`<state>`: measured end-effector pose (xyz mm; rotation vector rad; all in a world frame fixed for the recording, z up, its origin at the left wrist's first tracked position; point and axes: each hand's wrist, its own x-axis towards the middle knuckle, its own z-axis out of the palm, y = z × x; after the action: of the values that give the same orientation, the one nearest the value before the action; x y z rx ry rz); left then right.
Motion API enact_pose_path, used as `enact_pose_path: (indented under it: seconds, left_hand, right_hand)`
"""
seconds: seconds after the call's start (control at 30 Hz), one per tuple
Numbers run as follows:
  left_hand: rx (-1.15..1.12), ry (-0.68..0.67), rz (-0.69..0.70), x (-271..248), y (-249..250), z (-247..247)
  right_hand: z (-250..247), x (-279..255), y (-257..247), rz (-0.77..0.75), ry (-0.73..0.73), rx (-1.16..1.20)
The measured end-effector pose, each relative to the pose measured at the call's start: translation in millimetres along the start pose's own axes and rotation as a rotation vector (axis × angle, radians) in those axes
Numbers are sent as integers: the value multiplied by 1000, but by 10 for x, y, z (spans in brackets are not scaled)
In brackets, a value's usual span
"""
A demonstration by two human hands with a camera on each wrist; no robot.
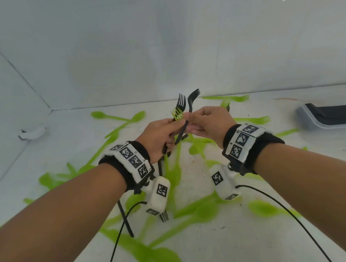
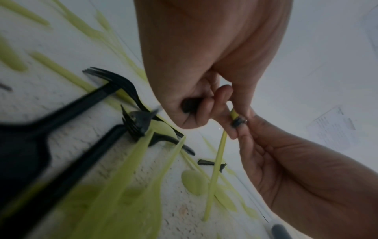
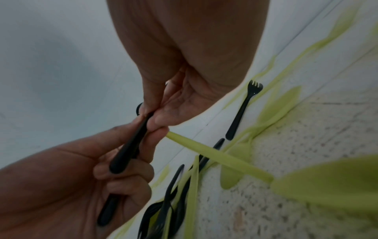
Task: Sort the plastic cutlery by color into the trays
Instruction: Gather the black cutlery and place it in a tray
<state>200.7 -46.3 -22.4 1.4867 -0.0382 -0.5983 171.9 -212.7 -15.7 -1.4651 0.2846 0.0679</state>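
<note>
Black forks (image 1: 183,104) held in both hands' grip.

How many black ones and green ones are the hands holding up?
Black forks: 2
Green fork: 1
Total: 3

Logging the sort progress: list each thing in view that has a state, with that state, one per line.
left hand: raised, gripping black forks
right hand: raised, pinching a black fork handle
black forks: held upright above the table
green fork: held up between the hands
green cutlery: scattered loose on the table, unsorted
clear tray: on the table at right, holding black items
</note>
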Motion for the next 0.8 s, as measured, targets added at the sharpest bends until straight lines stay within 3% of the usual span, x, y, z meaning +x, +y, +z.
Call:
enact_pose_path:
  seconds: [0.37, 0.8]
  left_hand:
    - [152, -73, 19, -114, -2, -584]
    - [84, -38, -113, -78, -108, -399]
  right_hand:
    - [504, -213, 138, 104, 91, -7]
    - [477, -258, 131, 196, 187, -42]
